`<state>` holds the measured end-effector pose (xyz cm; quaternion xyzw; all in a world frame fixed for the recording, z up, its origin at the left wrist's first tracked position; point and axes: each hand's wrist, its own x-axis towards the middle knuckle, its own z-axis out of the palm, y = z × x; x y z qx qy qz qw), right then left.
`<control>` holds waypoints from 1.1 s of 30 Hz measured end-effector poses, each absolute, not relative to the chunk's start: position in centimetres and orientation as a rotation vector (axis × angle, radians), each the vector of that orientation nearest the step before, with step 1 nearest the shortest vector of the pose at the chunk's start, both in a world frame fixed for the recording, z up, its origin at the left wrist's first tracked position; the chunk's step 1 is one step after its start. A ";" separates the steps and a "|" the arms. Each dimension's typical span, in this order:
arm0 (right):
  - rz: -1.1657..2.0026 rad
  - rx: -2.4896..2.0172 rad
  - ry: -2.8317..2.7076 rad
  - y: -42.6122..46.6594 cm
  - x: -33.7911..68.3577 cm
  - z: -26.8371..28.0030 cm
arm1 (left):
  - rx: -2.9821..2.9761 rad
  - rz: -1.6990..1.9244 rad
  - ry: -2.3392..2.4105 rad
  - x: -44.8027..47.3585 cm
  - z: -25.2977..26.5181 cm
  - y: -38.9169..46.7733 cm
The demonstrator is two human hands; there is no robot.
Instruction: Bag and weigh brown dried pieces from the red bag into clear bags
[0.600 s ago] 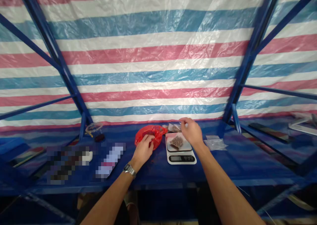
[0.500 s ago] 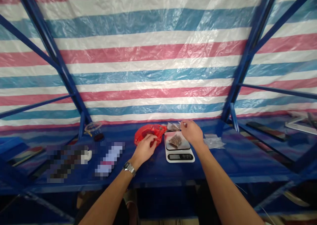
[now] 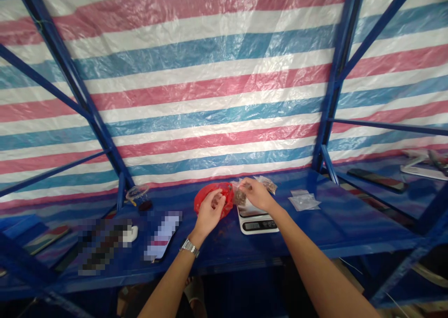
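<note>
1. Your left hand (image 3: 208,211) is at the lower centre of the frame, fingers curled over the red bag (image 3: 203,198); you cannot tell from here whether they grip anything
2. Your right hand (image 3: 258,194), just right of it, pinches a small clear packet (image 3: 240,197) with brown bits inside, between thumb and fingers
3. That packet sits at the lower centre of the frame, between the red bag and your right hand, by the upper left corner of the white scale (image 3: 259,226); whether it touches either is unclear
4. Your right wrist and hand partly cover the scale's plate (image 3: 252,209), and its display faces you
5. More filled packets (image 3: 269,185) lie just behind your right hand, and flat clear bags (image 3: 304,201) lie to its right
6. Left of your watch (image 3: 190,247), a phone (image 3: 161,243) lies on the blue bench (image 3: 350,224), its screen blurred
7. A striped sheet (image 3: 210,98) fills the upper frame behind you both hands' work
</note>
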<state>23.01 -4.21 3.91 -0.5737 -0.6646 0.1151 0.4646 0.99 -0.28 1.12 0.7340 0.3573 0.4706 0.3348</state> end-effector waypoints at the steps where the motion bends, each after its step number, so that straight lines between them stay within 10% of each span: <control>1: 0.306 -1.331 -1.634 -4.1 22.1 4.1 | 1.870 1.217 0.904 1.4 1.0 -0.5; 33: 0.225 -1.598 -1.833 -4.3 13.8 4.1 | 0.607 1.167 0.739 4.1 -1.4 -4.9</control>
